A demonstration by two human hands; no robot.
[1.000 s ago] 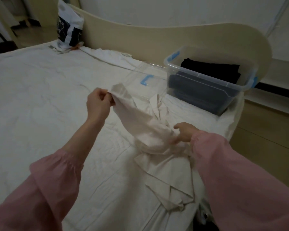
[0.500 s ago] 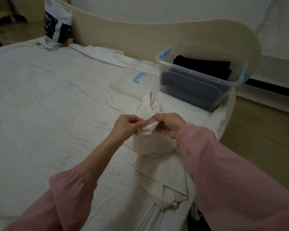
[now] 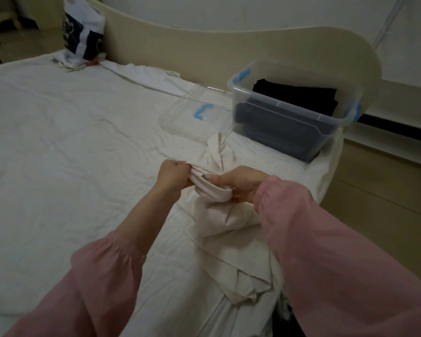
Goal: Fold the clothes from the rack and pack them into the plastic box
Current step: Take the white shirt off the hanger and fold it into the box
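1. Plastic box [image 3: 287,132] at far right on the bed [image 3: 58,147] already holds dark folded clothes; its lid [image 3: 195,117] lies beside it.
2. Cream garment [image 3: 229,222] near right, still unfolded (bunched).
3. Left hand [image 3: 171,175] and right hand [image 3: 241,182]: each grip pinching one garment edge.
4. Versus earlier: hands were apart, now together.
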